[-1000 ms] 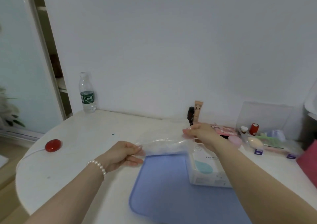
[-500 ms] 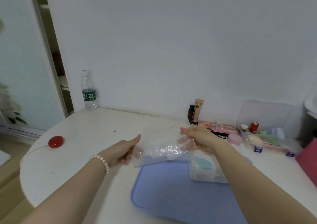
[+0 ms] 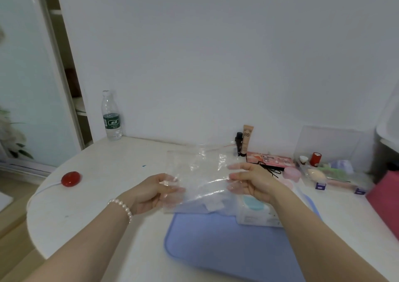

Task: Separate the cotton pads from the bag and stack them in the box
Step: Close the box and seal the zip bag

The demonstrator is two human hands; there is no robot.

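Two hands hold a clear, crinkled plastic bag spread flat in the air above the far end of a blue rectangular mat on the white round surface. The left hand has its grip closed on the bag's left edge, fingers curled round the film; the right hand pinches the right edge, with fingers on both sides of the film. A white patch shows through the bag's lower part, but whether any cotton pads remain inside cannot be told. Just behind the bag, at the mat's far right corner, sits a white soft pack with a teal oval label, partly covered by the right hand. Well beyond the mat to the right stands a clear plastic box holding small cosmetics; whether that is the target box is uncertain.

The step in hand looks like opening or checking the bag. Next, one hand would need to keep hold of the mouth while the other reaches in for the pads; the thin film will slip and crumple easily.
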